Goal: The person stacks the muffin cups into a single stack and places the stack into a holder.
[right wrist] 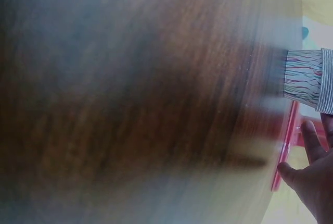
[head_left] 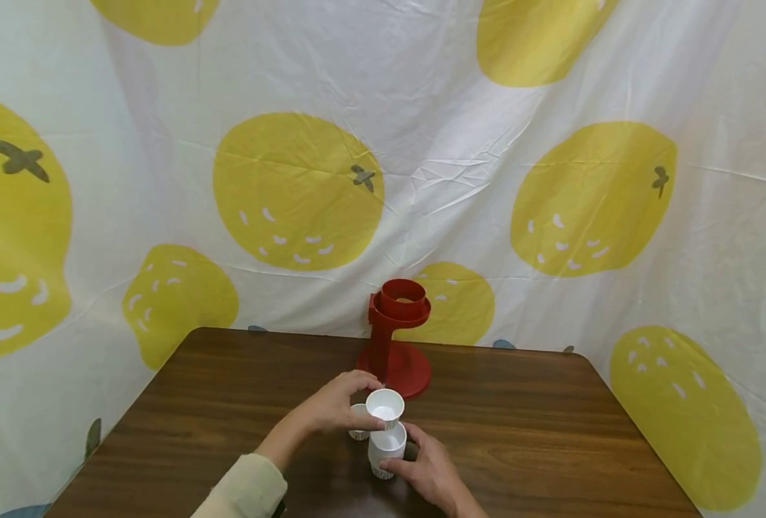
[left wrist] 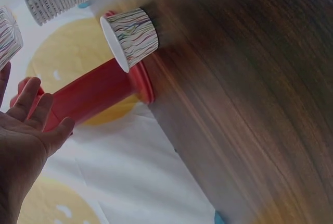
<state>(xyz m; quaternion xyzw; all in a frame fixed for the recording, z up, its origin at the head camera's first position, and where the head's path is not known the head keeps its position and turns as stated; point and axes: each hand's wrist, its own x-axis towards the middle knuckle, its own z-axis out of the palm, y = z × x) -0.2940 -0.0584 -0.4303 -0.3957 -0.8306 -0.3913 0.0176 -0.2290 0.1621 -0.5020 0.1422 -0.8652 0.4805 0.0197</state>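
Observation:
My left hand holds a small white paper cup between thumb and fingers, just above a stack of paper cups. Coloured wavy lines show on this cup's outside in the left wrist view. My right hand grips the stack from the right, thumb at the near side and fingers at the far side. In the right wrist view the stack stands upright on the table, its rims layered above a line-patterned bottom cup. Another paper cup stands alone on the table, partly hidden behind my left hand in the head view.
A red stand with a ring-shaped top and round base is just beyond the cups. The brown wood-grain table runs back to a hanging cloth printed with lemons.

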